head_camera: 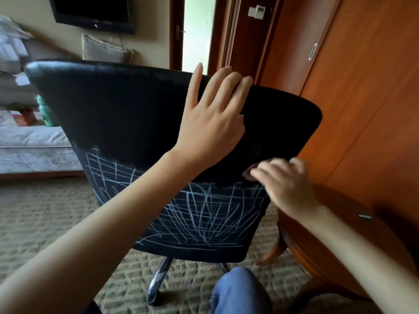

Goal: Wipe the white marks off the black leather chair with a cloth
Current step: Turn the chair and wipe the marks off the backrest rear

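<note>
Probably slippery swivel chair (136, 109) braced at twelve o'clock by flat left hand (208, 123); soft cloth (249, 172) under blurred right hand (288, 184), grip unclear.

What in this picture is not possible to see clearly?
Head view only.
- cloth: mostly hidden under the right hand.
- Right hand's grip: motion blur, cannot tell.
- chair seat: hidden behind the chair back.
- Some white marks: covered by the left forearm.
</note>
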### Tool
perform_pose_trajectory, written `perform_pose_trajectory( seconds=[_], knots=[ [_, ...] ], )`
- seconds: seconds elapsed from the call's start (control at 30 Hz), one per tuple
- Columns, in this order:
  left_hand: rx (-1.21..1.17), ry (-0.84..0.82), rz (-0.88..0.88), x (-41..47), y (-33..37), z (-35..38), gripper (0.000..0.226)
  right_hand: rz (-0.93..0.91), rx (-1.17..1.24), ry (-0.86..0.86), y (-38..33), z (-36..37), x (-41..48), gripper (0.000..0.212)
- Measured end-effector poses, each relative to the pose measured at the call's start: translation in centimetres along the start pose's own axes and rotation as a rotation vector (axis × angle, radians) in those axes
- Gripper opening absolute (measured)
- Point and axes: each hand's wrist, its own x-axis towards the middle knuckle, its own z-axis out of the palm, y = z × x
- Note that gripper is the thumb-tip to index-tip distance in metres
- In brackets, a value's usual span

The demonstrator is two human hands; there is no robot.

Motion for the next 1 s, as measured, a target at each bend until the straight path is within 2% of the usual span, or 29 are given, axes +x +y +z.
perform_pose_trajectory(
  seconds=[0.1, 0.17, 0.23, 0.33, 0.37, 0.43, 0.53, 0.6, 0.7, 0.83, 0.9, 1.0],
  knots=[
    [0.005, 0.021, -0.014, 0.1, 0.2, 0.2, 0.045, 0.130, 0.002, 0.216, 3.4, -2.4, 3.0, 0.023],
    [-0.002, 0.026, -0.019, 0.2, 0.3, 0.3, 0.043, 0.175, 0.011, 0.254, 3.3, -1.9, 2.4, 0.024],
    [-0.005, 0.028, -0.018, 0.2, 0.3, 0.4, 0.043, 0.167, 0.039, 0.145, 1.5, 0.3, -0.5, 0.024],
    [0.002, 0.037, -0.014, 0.2, 0.3, 0.3, 0.042, -0.012, 0.044, -0.096, -0.9, 2.8, -5.4, 0.021],
    [0.004, 0.038, -0.012, 0.2, 0.3, 0.3, 0.042, -0.043, 0.047, -0.122, -0.7, 2.7, -5.5, 0.022],
    [0.011, 0.041, -0.013, 0.2, 0.3, 0.4, 0.043, 0.002, 0.059, -0.036, 0.7, 1.4, -3.7, 0.025],
    [0.024, 0.047, -0.022, 0.2, 0.3, 0.6, 0.043, 0.186, 0.072, 0.202, 4.0, -1.7, 0.6, 0.025],
    [0.023, 0.054, -0.025, 0.2, 0.3, 0.7, 0.043, 0.239, 0.080, 0.248, 4.3, -2.1, 1.1, 0.024],
    [0.022, 0.052, -0.028, 0.2, 0.3, 0.7, 0.043, 0.258, 0.125, 0.107, 1.4, 0.6, -2.6, 0.025],
    [0.022, 0.046, -0.019, 0.1, 0.2, 0.5, 0.044, 0.131, 0.189, -0.170, -1.8, 3.9, -8.6, 0.031],
    [0.021, 0.047, -0.013, 0.1, 0.1, 0.5, 0.044, 0.112, 0.189, -0.106, -0.9, 3.1, -7.1, 0.023],
    [0.030, 0.054, -0.024, 0.2, 0.1, 0.6, 0.043, 0.197, 0.172, 0.174, 2.4, 0.1, -1.3, 0.025]
  ],
)
